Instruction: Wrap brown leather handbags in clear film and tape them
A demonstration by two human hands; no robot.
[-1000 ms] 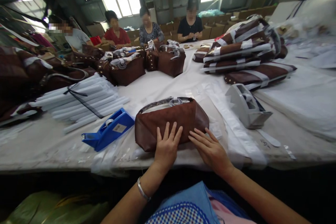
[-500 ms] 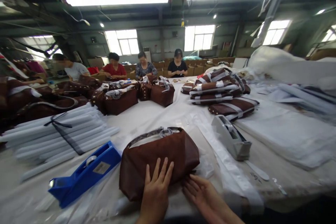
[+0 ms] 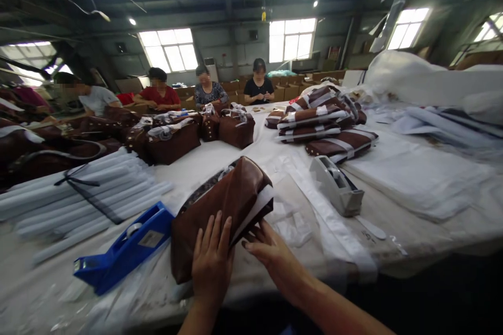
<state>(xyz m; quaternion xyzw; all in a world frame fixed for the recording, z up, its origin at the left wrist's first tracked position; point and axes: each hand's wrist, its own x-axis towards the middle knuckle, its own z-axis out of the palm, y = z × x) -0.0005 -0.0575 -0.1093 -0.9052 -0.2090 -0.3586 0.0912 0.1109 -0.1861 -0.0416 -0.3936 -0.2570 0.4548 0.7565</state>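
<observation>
A brown leather handbag [image 3: 220,204] lies near the table's front edge, its right end tipped up so a white strip on its underside shows. My left hand [image 3: 212,261] lies flat on the bag's near face, fingers stretched out. My right hand [image 3: 267,248] is under the raised right end, fingers curled at the bag's lower edge and the white strip.
A blue tape dispenser [image 3: 126,246] sits left of the bag, a grey one [image 3: 336,186] to the right. White paper rolls [image 3: 78,199] lie at left. Stacked brown bags [image 3: 326,125] and standing bags [image 3: 173,138] are farther back, where several people sit. White sheets [image 3: 416,178] cover the right.
The bag's right end has been lifted and tilted leftward, exposing its underside. My right hand moved under that end. The camera tilted up, then shifted slightly.
</observation>
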